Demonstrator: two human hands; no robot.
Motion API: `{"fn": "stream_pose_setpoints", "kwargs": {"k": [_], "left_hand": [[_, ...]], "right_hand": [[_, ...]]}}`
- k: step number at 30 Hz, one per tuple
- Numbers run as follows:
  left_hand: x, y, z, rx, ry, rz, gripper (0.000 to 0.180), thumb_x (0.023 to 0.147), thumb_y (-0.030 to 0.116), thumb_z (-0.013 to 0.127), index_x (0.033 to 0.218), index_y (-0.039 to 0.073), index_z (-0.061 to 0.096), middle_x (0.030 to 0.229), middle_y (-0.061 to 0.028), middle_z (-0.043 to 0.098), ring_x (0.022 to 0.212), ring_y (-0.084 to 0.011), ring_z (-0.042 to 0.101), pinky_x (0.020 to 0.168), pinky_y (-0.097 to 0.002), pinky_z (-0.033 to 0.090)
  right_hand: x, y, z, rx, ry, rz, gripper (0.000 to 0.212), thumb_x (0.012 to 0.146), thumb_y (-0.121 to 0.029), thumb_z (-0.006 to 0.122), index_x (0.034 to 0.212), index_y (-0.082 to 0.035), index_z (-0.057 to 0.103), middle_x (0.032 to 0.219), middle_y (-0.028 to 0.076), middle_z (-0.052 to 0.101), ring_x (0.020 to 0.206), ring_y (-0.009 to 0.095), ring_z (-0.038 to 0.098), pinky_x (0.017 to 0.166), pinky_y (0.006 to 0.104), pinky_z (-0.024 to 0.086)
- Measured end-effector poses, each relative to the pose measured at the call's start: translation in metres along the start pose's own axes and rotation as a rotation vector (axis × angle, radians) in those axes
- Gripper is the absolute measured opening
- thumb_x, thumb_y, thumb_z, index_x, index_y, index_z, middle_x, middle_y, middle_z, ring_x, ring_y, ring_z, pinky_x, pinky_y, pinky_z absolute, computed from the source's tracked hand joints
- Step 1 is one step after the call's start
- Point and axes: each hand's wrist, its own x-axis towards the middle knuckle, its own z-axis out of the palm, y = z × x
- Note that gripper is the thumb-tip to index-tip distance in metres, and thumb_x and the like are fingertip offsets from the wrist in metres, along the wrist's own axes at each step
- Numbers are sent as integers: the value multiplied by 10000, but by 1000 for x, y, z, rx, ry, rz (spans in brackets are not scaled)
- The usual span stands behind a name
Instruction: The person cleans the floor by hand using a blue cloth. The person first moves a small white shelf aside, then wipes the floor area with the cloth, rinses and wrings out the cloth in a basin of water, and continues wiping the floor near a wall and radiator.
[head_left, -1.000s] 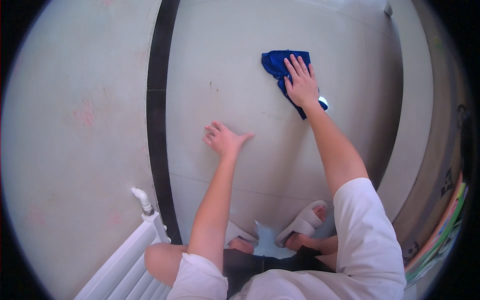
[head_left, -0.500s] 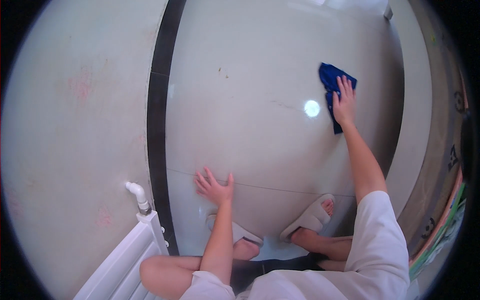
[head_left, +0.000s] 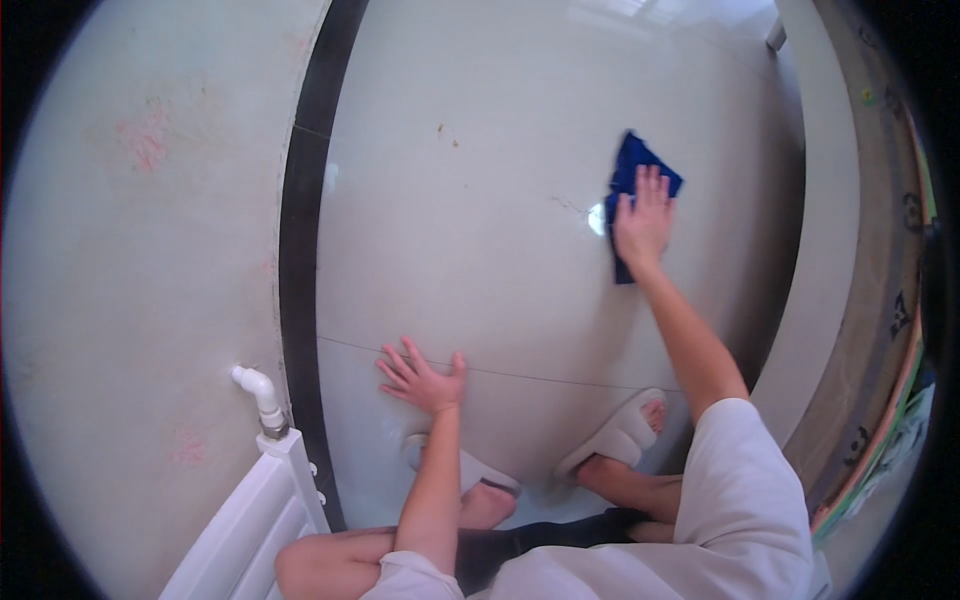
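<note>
A dark blue cloth (head_left: pixel 630 155) lies spread on the glossy pale tiled floor (head_left: pixel 480 260). Pressed flat on it is my right hand (head_left: pixel 645 222), fingers stretched forward; the palm hides the cloth's middle. My left hand (head_left: pixel 425 385) rests on the floor with its fingers spread, across a thin tile joint, holding nothing. To the left of the cloth there is a faint dark scratch-like mark (head_left: pixel 568 204). Small brown specks (head_left: pixel 447 136) show farther off to the left.
Slippered feet (head_left: pixel 615 440) are planted close behind my hands. A white radiator (head_left: pixel 255 525) with a white pipe elbow (head_left: pixel 262 392) stands by the wall at lower left. Dark skirting (head_left: pixel 300 220) runs along the wall. A pale furniture edge (head_left: pixel 835 200) curves along the right.
My right hand has slid the cloth to the left and slightly nearer across the floor, toward the scratch-like mark. My left hand remains braced in about the same place.
</note>
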Motion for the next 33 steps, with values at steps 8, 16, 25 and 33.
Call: {"fn": "stream_pose_setpoints", "kwargs": {"k": [8, 16, 25, 33], "left_hand": [[-3, -1, 9, 21, 30, 17, 803, 897, 584, 473, 1592, 212, 322, 1672, -133, 203, 1530, -429, 136, 1144, -730, 100], [-3, 3, 8, 2, 40, -4, 805, 834, 473, 589, 1567, 224, 367, 1666, -140, 219, 1533, -419, 144, 1165, -709, 94], [-6, 11, -1, 15, 51, 7, 749, 890, 492, 514, 1567, 202, 378, 1669, -152, 207, 1529, -426, 149, 1164, -695, 110], [-7, 13, -1, -15, 60, 27, 752, 884, 474, 523, 1569, 204, 370, 1666, -162, 204, 1525, -443, 145, 1161, -703, 97]], "right_hand": [[-61, -209, -2, 301, -228, -303, 683, 958, -333, 533, 1565, -93, 333, 1654, 106, 268, 1534, 296, 223, 1244, 514, 127], [-78, -218, 0, 488, -221, -488, 658, 929, -295, 603, 1525, -103, 400, 1613, 89, 354, 1506, 259, 291, 1232, 505, 165], [8, -9, -8, 108, 24, 26, 617, 1002, -301, 501, 1573, -138, 335, 1645, 88, 298, 1521, 295, 260, 1227, 521, 185], [126, -49, 31, -13, 60, 134, 629, 1021, -403, 412, 1577, -123, 318, 1648, 95, 291, 1525, 293, 252, 1232, 503, 184]]}}
